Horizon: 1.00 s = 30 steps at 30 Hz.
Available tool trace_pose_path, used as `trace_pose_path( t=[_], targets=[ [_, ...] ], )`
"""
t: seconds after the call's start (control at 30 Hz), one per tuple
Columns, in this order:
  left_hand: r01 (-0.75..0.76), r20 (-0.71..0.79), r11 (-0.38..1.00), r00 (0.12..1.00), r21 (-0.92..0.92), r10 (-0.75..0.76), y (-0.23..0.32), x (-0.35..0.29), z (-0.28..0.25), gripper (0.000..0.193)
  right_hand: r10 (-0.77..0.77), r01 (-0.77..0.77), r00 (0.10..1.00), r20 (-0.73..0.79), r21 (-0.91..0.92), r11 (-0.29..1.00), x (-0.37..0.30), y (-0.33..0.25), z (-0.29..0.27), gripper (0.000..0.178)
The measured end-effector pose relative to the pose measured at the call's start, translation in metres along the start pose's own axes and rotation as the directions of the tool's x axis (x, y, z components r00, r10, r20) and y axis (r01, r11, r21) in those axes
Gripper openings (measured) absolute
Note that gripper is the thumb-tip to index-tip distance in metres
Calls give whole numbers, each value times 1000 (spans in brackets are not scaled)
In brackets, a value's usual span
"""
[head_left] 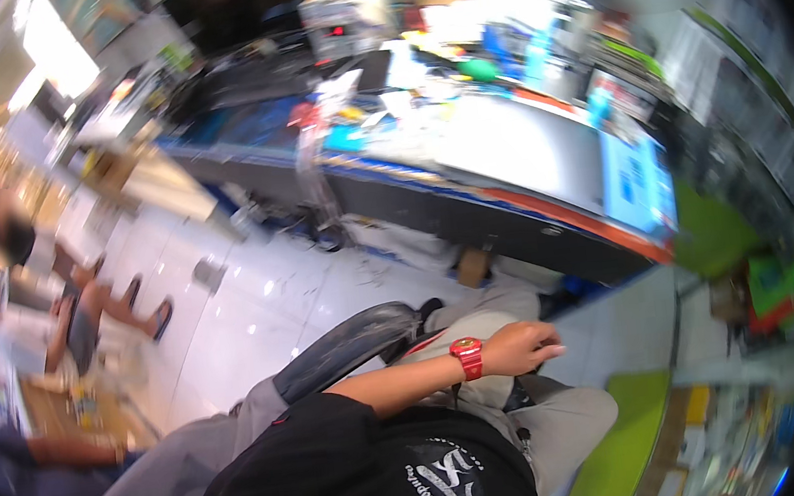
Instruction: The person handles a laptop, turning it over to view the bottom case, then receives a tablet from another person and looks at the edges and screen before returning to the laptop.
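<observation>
My left hand (521,346) hangs over my lap, its forearm crossing in front of me from a black sleeve (335,431). The fingers curl loosely inward, and no object shows in them. A red wristwatch (467,358) sits on that wrist. Beneath and beyond the hand are my light grey trousers (573,419). A black curved item (349,346), perhaps a bag or strap, lies beside the forearm; its kind is unclear. My right hand is not visible. Motion blurs much of the picture.
A cluttered workbench (498,192) crosses ahead, with a blue flat item (639,176) at its right end. White floor tiles (258,313) extend left, where two people (9,233) sit. A green surface (617,458) and a glass-topped display case (714,447) are on the right.
</observation>
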<state>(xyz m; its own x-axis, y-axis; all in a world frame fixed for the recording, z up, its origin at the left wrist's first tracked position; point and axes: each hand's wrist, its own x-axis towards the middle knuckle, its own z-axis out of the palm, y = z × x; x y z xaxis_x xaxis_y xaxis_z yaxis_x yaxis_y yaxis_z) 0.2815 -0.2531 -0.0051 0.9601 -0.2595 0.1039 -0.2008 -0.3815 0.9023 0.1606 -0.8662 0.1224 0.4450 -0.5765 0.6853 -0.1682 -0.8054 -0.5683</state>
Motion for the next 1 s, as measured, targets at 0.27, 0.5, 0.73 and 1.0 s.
trace_pose_path(
  t=[0.27, 0.5, 0.73, 1.0],
  targets=[
    [-657, -658, -94, 715, -748, 235, 90, -129, -238, 77, -329, -301, 842, 427, 879, 371, -113, -297, 193, 36],
    [-196, -705, 941, 707, -276, -60, 41, -167, -250, 42, -512, -495, 432, 743, 670, 554, -176, -399, 229, 16],
    [258, -496, 966, 841, 11, -219, 7, -105, -166, 18, -731, 117, 145, 667, 722, 682, -216, -436, 255, 24],
    [117, -628, 914, 693, -388, -355, -18, -6, -214, 27, -709, 180, 421, 565, 715, 676, -173, -498, 344, 15]
  ],
)
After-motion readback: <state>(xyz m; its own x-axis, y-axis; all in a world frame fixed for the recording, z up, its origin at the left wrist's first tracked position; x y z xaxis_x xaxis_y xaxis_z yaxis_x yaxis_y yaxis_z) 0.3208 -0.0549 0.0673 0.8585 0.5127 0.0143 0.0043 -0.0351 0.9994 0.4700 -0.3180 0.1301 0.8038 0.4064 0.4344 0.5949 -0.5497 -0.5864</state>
